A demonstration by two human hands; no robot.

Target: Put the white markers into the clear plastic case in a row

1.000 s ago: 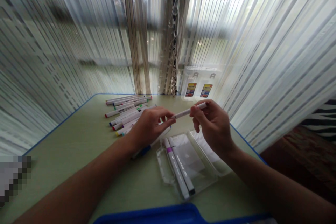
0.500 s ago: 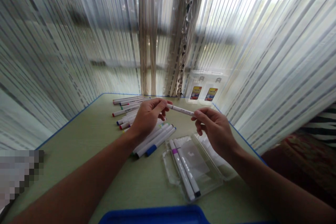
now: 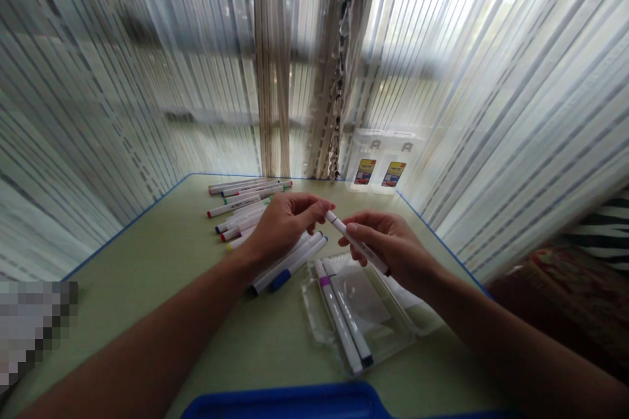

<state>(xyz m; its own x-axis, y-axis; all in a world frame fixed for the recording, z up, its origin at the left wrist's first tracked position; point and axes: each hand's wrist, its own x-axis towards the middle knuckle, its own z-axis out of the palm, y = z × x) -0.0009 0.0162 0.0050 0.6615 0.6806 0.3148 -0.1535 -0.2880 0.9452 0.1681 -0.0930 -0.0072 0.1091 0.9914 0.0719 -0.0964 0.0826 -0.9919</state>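
A white marker (image 3: 364, 251) slants between both hands above the table. Its upper end is pinched by the fingertips of my left hand (image 3: 299, 217). My right hand (image 3: 388, 242) grips the same marker around the middle, thumb on top. Below them lies an open clear plastic case (image 3: 398, 334), with two white markers inside along its left side: one with a purple band (image 3: 339, 321), the other with a dark end (image 3: 351, 314). Several loose white markers (image 3: 240, 200) with coloured ends lie on the table left of the case, some hidden behind my left hand and forearm.
Two clear cases with yellow labels (image 3: 378, 170) stand at the table's far edge against the string curtain (image 3: 211, 78). A blue tray (image 3: 285, 401) is at the near edge of the green table (image 3: 147, 262). Dark patterned fabric (image 3: 565, 301) is at the right.
My right hand has moved left and slid along the marker to its middle. The marker now tilts more steeply, its lower end toward me. My left hand has shifted slightly right.
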